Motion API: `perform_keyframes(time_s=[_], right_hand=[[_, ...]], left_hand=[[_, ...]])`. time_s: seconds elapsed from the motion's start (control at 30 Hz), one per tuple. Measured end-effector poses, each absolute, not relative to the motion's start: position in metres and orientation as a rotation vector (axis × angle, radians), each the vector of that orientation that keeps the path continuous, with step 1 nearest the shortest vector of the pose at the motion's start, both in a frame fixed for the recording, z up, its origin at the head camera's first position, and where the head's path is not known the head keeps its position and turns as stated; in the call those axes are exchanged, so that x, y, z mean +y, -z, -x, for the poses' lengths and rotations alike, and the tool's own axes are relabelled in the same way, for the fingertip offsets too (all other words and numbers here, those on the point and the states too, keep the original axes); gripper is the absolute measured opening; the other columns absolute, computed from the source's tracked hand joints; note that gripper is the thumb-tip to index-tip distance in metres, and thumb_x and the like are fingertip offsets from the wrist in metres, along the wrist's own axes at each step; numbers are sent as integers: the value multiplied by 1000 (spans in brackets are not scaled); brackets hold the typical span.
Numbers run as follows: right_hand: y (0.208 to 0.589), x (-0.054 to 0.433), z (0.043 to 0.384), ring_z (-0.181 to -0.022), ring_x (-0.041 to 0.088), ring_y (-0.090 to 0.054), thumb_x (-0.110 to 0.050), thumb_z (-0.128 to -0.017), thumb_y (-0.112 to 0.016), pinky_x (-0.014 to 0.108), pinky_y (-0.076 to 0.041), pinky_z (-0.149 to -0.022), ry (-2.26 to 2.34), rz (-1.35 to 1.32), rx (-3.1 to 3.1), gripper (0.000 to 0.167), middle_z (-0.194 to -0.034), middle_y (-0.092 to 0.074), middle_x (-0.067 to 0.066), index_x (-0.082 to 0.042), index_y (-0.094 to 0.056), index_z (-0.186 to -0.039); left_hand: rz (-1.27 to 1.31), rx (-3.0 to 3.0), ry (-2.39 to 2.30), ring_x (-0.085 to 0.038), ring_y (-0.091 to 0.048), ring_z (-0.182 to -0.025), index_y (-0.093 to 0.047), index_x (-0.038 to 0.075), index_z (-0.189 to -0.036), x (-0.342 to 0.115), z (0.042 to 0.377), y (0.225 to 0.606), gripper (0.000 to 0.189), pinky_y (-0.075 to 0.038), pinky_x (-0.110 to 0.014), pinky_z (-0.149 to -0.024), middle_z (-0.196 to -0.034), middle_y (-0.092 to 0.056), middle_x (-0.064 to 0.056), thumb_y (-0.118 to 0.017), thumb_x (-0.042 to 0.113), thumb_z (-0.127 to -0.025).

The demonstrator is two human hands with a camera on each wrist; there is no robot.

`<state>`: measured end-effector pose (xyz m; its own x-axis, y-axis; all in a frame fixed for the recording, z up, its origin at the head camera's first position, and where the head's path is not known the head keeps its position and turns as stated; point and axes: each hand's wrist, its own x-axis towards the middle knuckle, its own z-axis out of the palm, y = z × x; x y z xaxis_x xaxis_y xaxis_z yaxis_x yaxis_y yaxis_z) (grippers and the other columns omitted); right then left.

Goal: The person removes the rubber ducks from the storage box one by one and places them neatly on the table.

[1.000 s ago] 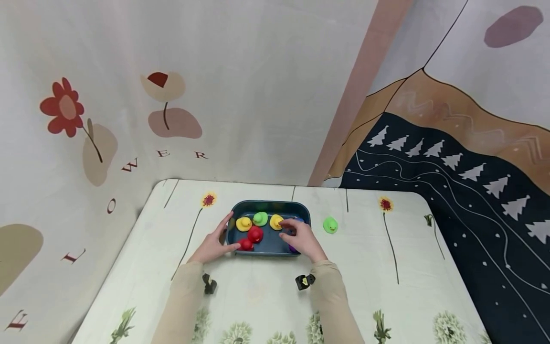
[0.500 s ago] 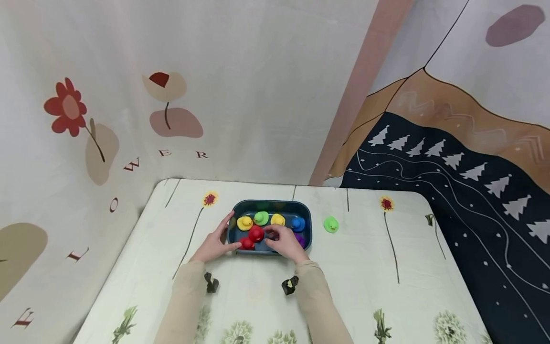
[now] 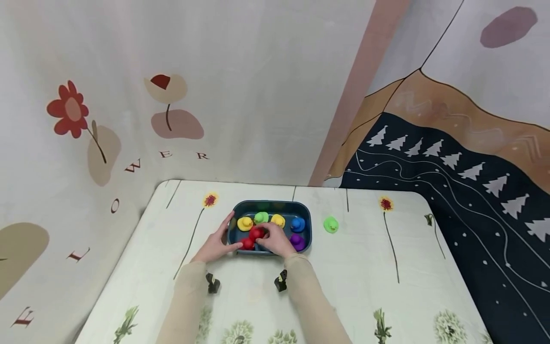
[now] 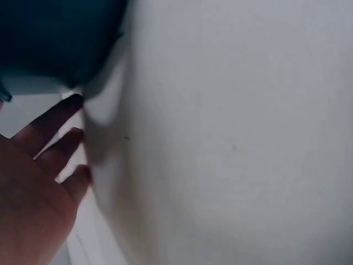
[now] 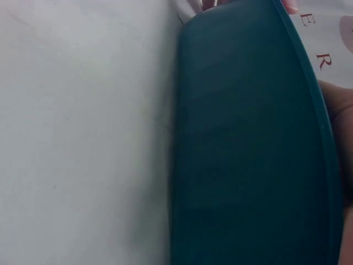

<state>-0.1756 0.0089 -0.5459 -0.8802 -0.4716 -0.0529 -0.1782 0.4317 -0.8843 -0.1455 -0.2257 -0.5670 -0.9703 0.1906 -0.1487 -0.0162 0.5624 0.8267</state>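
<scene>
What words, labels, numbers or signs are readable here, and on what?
"FLOWER": spaced red-brown letters along the wall cloth.
"E", "R": the same cloth, again in the right wrist view.
Black wrist devices: any marking is too small to read.
Ducks, tray: none readable.

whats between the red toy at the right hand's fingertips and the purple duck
The head view shows the right hand between the red toy and the purple duck, hiding much of the tray floor there.
</scene>
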Motion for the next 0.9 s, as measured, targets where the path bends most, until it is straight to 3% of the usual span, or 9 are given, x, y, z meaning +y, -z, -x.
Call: perform_keyframes(time_s=[0.3,0.57,0.73,0.9], right_hand=[[549,-2,182,-74,12,-54,-4,-85,-73,25,-48,-70,1359,512,2452,27,-102,-63,3,-7,-69,-112],[546,-2,177,-76,13,-53,-6,-84,-74,24,-47,-68,1248,569,2576,24,-94,-60,1,-8,-69,-107],[543,2,171,-79,12,-52,-12,-85,-75,23,-47,-69,1177,582,2652,26,-97,-58,1,-12,-69,-110],[541,9,167,-79,13,-52,-9,-84,-75,25,-48,-70,1275,604,2673,27,-98,-58,2,-9,-68,-111]], left_hand=[[-193,2558,-1332,-48,-30,-133,-2,29,-156,-226,147,558,112,-31,-65,-100,-156,-18,-24,-81,41,-77],[-205,2547,-1305,-45,-41,-125,-1,30,-156,-226,150,556,114,-37,-61,-98,-151,-28,-28,-81,43,-76],[-201,2550,-1303,-44,-44,-123,-2,30,-156,-224,151,556,113,-37,-60,-98,-149,-31,-29,-81,41,-77],[-204,2540,-1307,-39,-48,-113,-2,32,-156,-222,153,557,111,-41,-57,-95,-146,-34,-31,-81,41,-78]])
